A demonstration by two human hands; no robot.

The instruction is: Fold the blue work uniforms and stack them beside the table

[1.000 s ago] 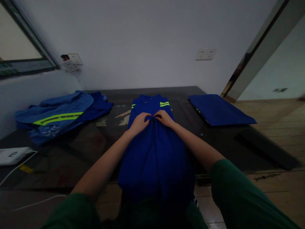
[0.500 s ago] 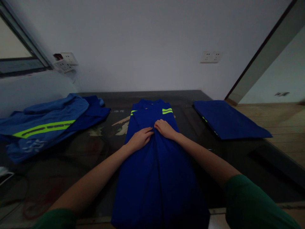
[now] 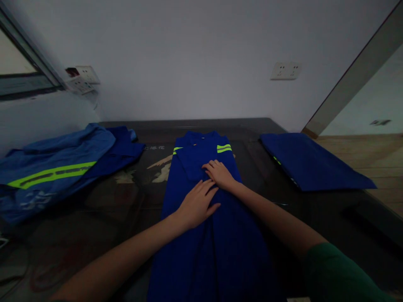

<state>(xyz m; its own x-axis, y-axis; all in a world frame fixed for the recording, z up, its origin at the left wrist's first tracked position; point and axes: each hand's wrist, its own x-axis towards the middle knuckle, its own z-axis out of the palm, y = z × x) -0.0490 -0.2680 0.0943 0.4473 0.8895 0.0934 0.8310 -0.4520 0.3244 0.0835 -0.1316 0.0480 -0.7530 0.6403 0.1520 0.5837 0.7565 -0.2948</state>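
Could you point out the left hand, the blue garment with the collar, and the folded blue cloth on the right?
Left hand (image 3: 197,204): head view, back of the hand.
Blue garment (image 3: 231,237): head view, on its nearer part.
Folded blue cloth (image 3: 310,161): head view, middle of its top.

Facing a pale wall (image 3: 182,63), double socket (image 3: 286,71) right of centre. Window (image 3: 14,54) upper left of me, wall outlet (image 3: 88,74) near it. Dark glossy table (image 3: 248,131) below, wood-look floor (image 3: 385,155) at my right. Dim light.
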